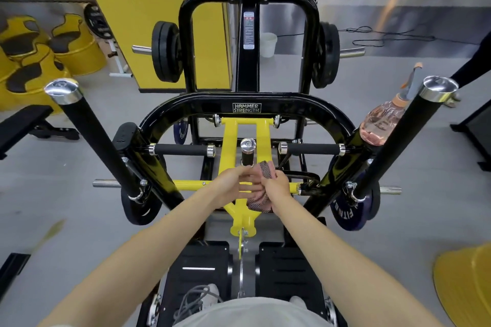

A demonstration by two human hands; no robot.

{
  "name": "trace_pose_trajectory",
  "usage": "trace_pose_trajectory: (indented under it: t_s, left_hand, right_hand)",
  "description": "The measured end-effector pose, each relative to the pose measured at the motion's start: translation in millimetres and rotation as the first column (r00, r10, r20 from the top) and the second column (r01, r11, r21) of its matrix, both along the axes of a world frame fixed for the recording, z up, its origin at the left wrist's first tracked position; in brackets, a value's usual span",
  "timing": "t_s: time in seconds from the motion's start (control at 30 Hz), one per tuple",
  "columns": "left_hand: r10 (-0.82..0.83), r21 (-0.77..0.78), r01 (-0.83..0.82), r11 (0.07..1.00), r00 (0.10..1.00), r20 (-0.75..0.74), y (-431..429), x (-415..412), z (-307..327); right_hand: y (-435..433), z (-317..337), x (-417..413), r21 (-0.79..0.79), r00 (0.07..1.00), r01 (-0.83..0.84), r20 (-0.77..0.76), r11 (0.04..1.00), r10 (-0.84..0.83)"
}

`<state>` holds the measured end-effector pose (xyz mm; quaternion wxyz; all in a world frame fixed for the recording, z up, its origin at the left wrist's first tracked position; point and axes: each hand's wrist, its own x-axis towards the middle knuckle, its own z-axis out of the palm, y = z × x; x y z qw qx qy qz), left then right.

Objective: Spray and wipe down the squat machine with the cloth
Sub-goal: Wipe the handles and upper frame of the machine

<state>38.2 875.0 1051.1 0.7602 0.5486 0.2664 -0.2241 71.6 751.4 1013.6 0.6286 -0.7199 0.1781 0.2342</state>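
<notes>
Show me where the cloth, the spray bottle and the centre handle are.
cloth point(266, 170): head view, on its upper folded end.
spray bottle point(380, 122): head view, on its pink body.
centre handle point(248, 144): head view, on its chrome cap.

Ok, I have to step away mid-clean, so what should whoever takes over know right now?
Right hand: grips the cloth, bunched, above the yellow lever.
Left hand: fingers fairly straight, touching the cloth, as if folding it.
Bottle: upright at the right side of the machine, in neither hand.
Done: cannot tell; no wet or wiped patches show.
Left: the cloth is on no surface, so judge the wiping as yet to do, likely starting at the centre handle just ahead.
</notes>
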Motion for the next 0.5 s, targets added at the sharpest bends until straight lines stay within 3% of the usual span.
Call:
trace_pose_trajectory:
  t_s: [0.07,0.13,0.2,0.27,0.33,0.37,0.5]
  left_hand:
    - [0.045,0.385,-0.05,0.922,0.999,0.023,2.4,8.7,2.9]
    - [0.134,0.707,-0.217,0.673,0.976,0.172,9.0,18.2,6.1]
    - [0.061,0.789,-0.3,0.536,0.946,0.318,11.3,29.6,16.5]
    - [-0.076,0.843,-0.264,0.468,0.939,0.336,8.4,42.5,28.1]
    - [-0.143,0.852,-0.221,0.475,0.936,0.322,3.0,56.6,33.4]
    - [-0.12,0.827,-0.215,0.52,0.94,0.32,-1.0,64.0,32.1]
    - [-0.161,0.867,-0.086,0.491,0.969,0.187,-5.9,76.2,20.8]
  right_hand:
    - [-1.9,5.9,7.6,-0.058,0.998,0.058,-0.001,0.997,-0.058]
    - [0.3,15.6,18.8,-0.056,0.992,0.123,0.048,0.991,-0.12]
    - [7.9,28.7,32.2,0.015,0.981,0.157,0.11,0.987,-0.158]
    - [20.8,42.4,40.9,0.074,0.969,0.15,0.189,0.986,-0.161]
    - [34.5,49.5,45.2,0.03,0.958,0.098,0.269,0.995,-0.103]
    - [38.8,48.9,45.3,0.018,0.958,0.099,0.27,0.995,-0.1]
    - [37.0,34.7,41.8,0.042,0.966,0.13,0.219,0.991,-0.136]
